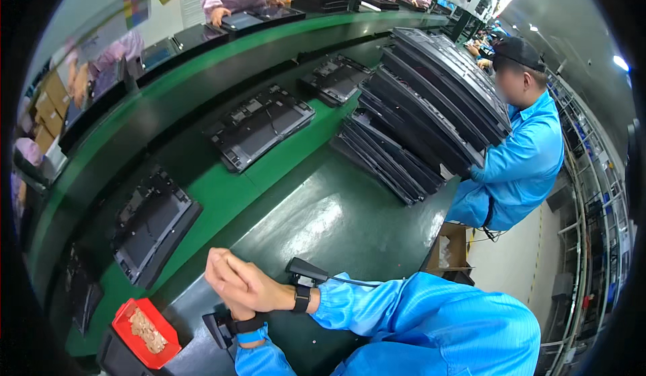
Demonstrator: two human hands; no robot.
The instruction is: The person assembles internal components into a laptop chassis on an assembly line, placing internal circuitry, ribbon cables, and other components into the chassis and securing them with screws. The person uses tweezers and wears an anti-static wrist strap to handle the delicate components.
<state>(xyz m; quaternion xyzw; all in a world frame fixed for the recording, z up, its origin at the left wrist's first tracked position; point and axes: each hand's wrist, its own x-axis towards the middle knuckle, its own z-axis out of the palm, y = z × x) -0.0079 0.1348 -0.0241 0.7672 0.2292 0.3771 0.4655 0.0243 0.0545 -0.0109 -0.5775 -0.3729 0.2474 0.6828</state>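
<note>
My right hand [259, 287] and my left hand [235, 307] are clasped together over the dark green bench [296, 224]. The right lies over the left and hides much of it; their fingers are closed, and nothing shows between them. Each wrist wears a black strap with a small dark device. Closest to my hands are an open dark device housing [151, 224], with a circuit board along one edge, and a red bin [165, 322] of small beige pieces. Both hands are apart from these.
More open housings [261, 127] lie along the green belt [215, 191]. A tall, leaning stack of dark housings [424, 107] stands at the bench's far right. Beside it sits a co-worker [531, 140] in blue. A cardboard box [457, 248] is below the right edge. People in pink work across the line.
</note>
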